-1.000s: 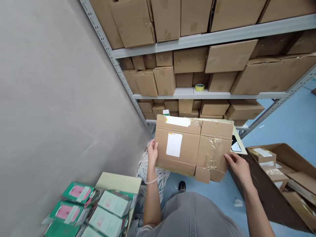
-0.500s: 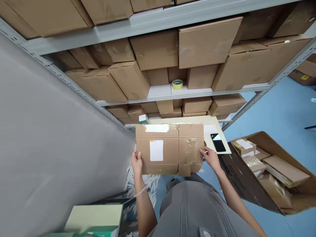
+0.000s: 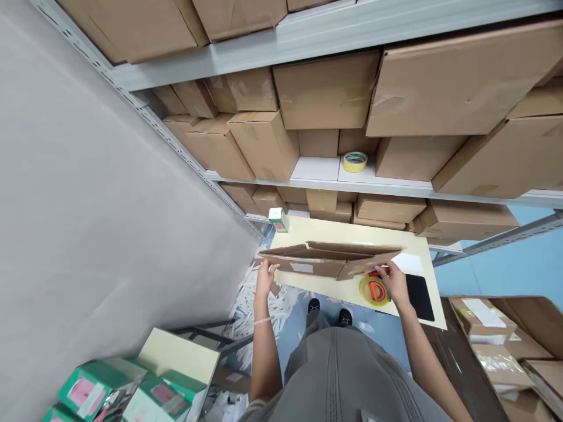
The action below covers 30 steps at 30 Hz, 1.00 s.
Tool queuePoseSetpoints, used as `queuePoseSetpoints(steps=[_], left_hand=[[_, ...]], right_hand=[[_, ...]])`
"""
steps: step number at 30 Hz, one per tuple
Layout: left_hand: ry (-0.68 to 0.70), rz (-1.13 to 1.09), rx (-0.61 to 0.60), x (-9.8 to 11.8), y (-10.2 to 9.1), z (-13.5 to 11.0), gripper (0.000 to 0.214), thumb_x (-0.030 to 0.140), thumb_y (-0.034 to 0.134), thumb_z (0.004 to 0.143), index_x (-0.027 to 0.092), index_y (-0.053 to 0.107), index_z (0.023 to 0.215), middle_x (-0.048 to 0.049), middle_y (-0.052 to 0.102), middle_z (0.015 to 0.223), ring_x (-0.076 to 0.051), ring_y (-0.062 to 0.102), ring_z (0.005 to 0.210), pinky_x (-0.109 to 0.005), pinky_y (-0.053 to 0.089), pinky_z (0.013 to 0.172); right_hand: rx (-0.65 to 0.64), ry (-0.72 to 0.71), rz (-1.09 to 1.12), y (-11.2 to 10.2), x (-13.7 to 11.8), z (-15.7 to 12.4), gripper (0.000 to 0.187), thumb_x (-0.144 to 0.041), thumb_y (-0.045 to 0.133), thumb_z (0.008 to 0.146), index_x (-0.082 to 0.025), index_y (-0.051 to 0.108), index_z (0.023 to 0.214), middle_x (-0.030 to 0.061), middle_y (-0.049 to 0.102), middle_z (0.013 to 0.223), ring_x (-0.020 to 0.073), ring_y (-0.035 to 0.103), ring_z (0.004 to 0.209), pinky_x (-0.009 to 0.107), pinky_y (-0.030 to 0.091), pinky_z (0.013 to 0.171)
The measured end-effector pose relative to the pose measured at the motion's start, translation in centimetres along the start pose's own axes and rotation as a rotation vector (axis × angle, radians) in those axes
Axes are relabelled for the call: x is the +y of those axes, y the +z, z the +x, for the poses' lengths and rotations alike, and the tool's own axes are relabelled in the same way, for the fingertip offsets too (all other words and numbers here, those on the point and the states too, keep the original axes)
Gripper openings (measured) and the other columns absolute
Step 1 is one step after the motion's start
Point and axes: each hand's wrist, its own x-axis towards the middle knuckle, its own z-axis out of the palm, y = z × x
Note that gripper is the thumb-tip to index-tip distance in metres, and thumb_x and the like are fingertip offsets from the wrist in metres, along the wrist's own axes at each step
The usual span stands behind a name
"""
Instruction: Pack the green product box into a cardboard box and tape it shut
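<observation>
While your left hand [image 3: 266, 276] closes on the near left end, your right hand [image 3: 396, 282] holds the right end of the flattened cardboard carton [image 3: 316, 261]: hands well apart, both clamped on it. Note the carton sits tilted, nearly edge-on to you, just above the cream surface [image 3: 352, 231], its layers slightly gaping. Just beside your right hand lies a yellow tape ring [image 3: 375, 291] with an orange D-shaped piece inside. Next to it are a black phone [image 3: 419, 297] and a white sheet [image 3: 407, 263], the sheet touching the carton's right end. A small green-and-white box [image 3: 278, 220] stands at the surface's far left corner. Farther out, steel shelving [image 3: 316, 179] carries stacked brown cartons [image 3: 325, 97] and a roll of yellow tape [image 3: 355, 162]. Shredded white paper [image 3: 259, 308] lies on the blue floor [image 3: 479, 275] by the grey wall [image 3: 109, 234]. Green packets [image 3: 92, 390] sit lower left; an open carton [image 3: 501, 351] holding smaller boxes sits lower right.
</observation>
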Motion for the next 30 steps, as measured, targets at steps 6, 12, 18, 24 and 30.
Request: queuePoseSetpoints(steps=[6, 12, 18, 24, 30], left_hand=[[-0.035, 0.010, 0.009, -1.6, 1.5, 1.7, 0.022, 0.037, 0.069, 0.079, 0.021, 0.054, 0.075, -0.0025, 0.068, 0.076, -0.022, 0.066, 0.081, -0.037, 0.052, 0.081], [-0.048, -0.023, -0.026, -3.3, 2.3, 2.2, 0.031, 0.041, 0.073, 0.075, 0.021, 0.051, 0.067, 0.0020, 0.060, 0.061, -0.018, 0.061, 0.064, -0.032, 0.051, 0.070], [-0.036, -0.086, -0.087, -3.3, 3.1, 3.2, 0.022, 0.036, 0.073, 0.077, 0.019, 0.059, 0.074, -0.0007, 0.065, 0.066, -0.020, 0.066, 0.073, -0.033, 0.053, 0.075], [0.020, -0.154, -0.206, -2.7, 5.3, 3.4, 0.026, 0.032, 0.072, 0.079, 0.020, 0.064, 0.101, -0.0056, 0.072, 0.095, -0.020, 0.070, 0.087, -0.036, 0.054, 0.087], [-0.018, -0.094, -0.219, -2.3, 5.4, 2.8, 0.041, 0.032, 0.074, 0.079, 0.020, 0.062, 0.116, -0.0098, 0.071, 0.111, -0.025, 0.067, 0.104, -0.042, 0.050, 0.097]], right_hand=[[-0.042, 0.078, -0.036, 2.7, 0.2, 2.5, 0.013, -0.032, 0.051, 0.080, -0.022, 0.056, 0.085, 0.0109, 0.071, 0.083, 0.0253, 0.069, 0.080, 0.035, 0.050, 0.073], [-0.033, 0.112, -0.113, 4.9, -0.1, 4.7, 0.022, -0.018, 0.052, 0.076, -0.021, 0.059, 0.097, 0.0103, 0.073, 0.096, 0.0235, 0.070, 0.085, 0.032, 0.051, 0.074], [-0.040, 0.037, -0.146, 5.7, -2.9, 6.6, 0.030, -0.013, 0.053, 0.070, -0.022, 0.063, 0.097, 0.0067, 0.074, 0.084, 0.0211, 0.069, 0.074, 0.028, 0.049, 0.067], [-0.136, -0.065, 0.057, 5.5, -6.3, 7.1, 0.031, -0.023, 0.055, 0.069, -0.022, 0.069, 0.096, 0.0078, 0.076, 0.087, 0.0246, 0.069, 0.084, 0.030, 0.052, 0.069], [-0.123, 0.006, 0.157, 5.2, -5.8, 6.8, 0.038, -0.031, 0.051, 0.070, -0.019, 0.070, 0.101, 0.0108, 0.076, 0.096, 0.0257, 0.069, 0.088, 0.034, 0.055, 0.075]])
